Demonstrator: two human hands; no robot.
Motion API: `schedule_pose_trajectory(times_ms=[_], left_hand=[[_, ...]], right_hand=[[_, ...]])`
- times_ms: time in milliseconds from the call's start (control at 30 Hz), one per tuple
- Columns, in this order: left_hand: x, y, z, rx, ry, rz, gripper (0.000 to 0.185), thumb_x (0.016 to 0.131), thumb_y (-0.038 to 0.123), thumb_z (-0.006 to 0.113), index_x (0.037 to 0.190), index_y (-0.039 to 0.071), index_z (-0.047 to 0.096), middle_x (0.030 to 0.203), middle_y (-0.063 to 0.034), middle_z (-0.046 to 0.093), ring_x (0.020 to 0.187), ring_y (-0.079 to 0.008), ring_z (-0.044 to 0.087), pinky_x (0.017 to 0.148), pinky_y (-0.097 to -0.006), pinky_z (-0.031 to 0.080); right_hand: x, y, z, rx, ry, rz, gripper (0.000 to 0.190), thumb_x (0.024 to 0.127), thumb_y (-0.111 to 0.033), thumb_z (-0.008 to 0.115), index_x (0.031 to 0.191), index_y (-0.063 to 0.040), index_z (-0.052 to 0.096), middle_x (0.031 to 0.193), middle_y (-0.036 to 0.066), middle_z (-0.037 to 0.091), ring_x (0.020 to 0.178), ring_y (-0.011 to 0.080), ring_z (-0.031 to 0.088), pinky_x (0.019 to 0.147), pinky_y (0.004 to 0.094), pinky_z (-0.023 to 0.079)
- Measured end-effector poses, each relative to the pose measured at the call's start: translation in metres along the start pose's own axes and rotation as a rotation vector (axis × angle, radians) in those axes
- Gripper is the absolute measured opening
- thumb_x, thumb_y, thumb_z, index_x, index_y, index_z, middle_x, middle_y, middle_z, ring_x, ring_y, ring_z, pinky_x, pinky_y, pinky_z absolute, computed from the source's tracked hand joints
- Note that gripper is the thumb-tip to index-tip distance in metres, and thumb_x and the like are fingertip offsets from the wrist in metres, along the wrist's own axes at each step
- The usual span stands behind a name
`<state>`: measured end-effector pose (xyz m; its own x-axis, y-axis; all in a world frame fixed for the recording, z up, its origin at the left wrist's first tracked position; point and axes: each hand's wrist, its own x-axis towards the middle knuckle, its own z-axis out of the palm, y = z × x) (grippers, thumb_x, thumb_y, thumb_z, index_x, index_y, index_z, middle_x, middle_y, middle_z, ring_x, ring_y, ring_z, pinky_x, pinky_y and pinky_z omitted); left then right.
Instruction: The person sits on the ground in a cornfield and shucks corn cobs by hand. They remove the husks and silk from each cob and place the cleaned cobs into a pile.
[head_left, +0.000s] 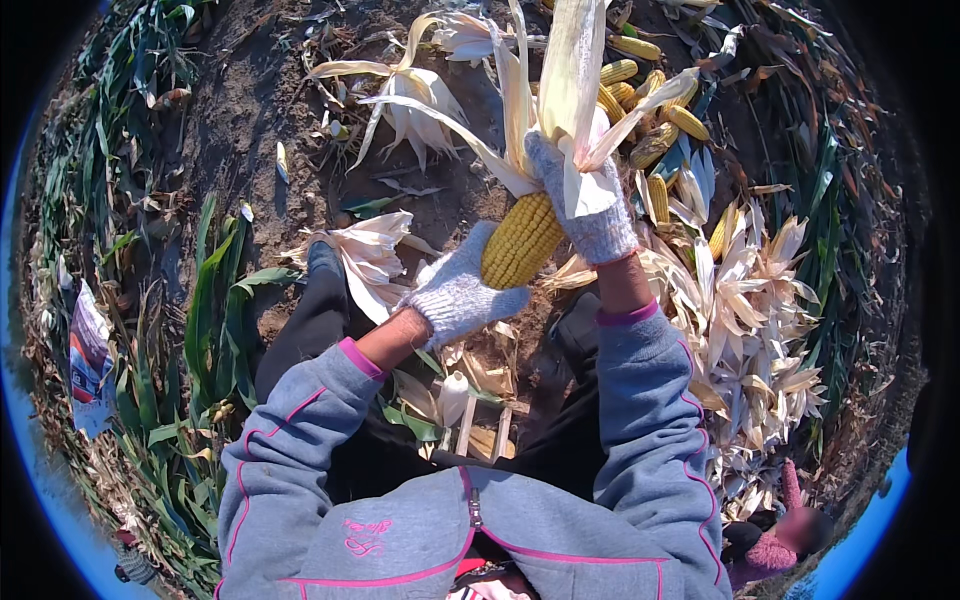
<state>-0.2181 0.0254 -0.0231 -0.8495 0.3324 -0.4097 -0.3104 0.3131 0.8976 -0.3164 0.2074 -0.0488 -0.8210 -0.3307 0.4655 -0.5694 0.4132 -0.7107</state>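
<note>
A yellow ear of corn (522, 241) is between my hands, its kernels bare and its dry pale husk (571, 67) peeled back toward the top of the view. My left hand (463, 289), in a grey knitted glove, cups the ear from below and left, with the thumb along its side. Gloved the same way, my right hand (583, 193) grips the base of the ear and the folded-back husk leaves. Some of its fingers are hidden behind the husk.
Several husked corn ears (637, 97) lie in a pile at the upper right. Dry husks (750, 315) are heaped along my right side. Green corn leaves (217, 315) and a printed sack (91, 360) are at left. Another person (772, 547) is at the lower right.
</note>
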Motion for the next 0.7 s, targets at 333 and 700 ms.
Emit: schedule_pose_trajectory(times_ms=[333,700], left_hand=[[0.0,-0.002,0.008,-0.268,0.044,0.128,0.072,0.073,0.023,0.083,0.128,0.003,0.043,0.115,-0.0109,0.061,0.104,-0.0176,0.06,0.089,-0.0314,0.051],[-0.007,0.009,0.012,-0.457,0.035,0.073,0.073,0.072,0.023,0.086,0.129,0.004,0.043,0.121,-0.0085,0.057,0.111,-0.0153,0.057,0.094,-0.0313,0.048]], right_hand=[[0.039,-0.08,-0.004,0.798,0.448,0.798,0.037,0.098,-0.044,0.056,0.081,-0.012,0.057,0.069,-0.003,0.053,0.061,0.0054,0.049,0.056,0.0209,0.044],[0.049,-0.09,-0.008,0.916,0.517,0.837,0.036,0.099,-0.042,0.056,0.078,-0.013,0.048,0.065,-0.002,0.045,0.058,0.0086,0.05,0.055,0.0232,0.046]])
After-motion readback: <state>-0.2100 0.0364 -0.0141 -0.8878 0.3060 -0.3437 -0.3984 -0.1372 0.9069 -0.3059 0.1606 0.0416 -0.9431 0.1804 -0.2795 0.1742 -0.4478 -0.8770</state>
